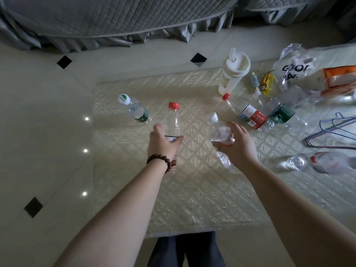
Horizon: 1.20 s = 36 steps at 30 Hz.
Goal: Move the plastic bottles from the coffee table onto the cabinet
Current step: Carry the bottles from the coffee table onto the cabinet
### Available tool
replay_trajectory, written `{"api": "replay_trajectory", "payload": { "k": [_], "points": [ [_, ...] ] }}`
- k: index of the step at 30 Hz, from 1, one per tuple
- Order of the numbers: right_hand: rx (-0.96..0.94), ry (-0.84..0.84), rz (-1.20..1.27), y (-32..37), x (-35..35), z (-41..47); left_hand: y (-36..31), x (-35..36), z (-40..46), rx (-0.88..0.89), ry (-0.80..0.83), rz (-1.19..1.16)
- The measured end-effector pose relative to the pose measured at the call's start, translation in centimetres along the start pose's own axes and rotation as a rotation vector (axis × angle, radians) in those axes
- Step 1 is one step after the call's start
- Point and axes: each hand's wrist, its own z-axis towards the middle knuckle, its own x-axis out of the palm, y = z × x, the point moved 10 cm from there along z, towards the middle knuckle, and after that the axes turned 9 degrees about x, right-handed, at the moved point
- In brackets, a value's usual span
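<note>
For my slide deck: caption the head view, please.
Left hand grips a red-capped bottle, right hand a crumpled bottle, above the coffee table.

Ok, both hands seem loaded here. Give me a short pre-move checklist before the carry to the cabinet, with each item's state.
1. Left hand grip on the red-capped bottle: fingers curled round its body. Ok.
2. Right hand grip on the crumpled white-capped bottle: held round the middle. Ok.
3. Caps on both held bottles: both in place. Ok.
4. Held bottles lifted off the coffee table: cannot tell from this view.
5. Coffee table emptied of bottles: not ok; the green-labelled bottle and the red-labelled bottle remain, with more at right.
6. Cabinet free to receive them: cannot tell, out of view.
</note>
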Motion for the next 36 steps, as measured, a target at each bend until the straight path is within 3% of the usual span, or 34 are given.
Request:
{"api": "replay_trajectory", "payload": {
  "k": [8, 15, 25, 36],
  "points": [
    [0.03, -0.151, 0.21, 4.3, -9.9, -10.8, -6.9, -8.4, -8.8, 0.121, 0.003, -0.076],
    [0.168, -0.369, 0.313, 0.3, -14.6, -19.4, -11.4, -8.6, -14.3, 0.304, 0.133, -0.076],
    [0.486, -0.705, 0.486, -12.7, -17.7, -35.3, -17.6, -0.7, -25.7, 0.598, 0.465, 0.019],
    [0.895, -1.115, 0.612, -28.4, -19.2, -58.2, -24.7, 12.2, -46.8, 0.951, 0.889, 0.128]
  ]
}}
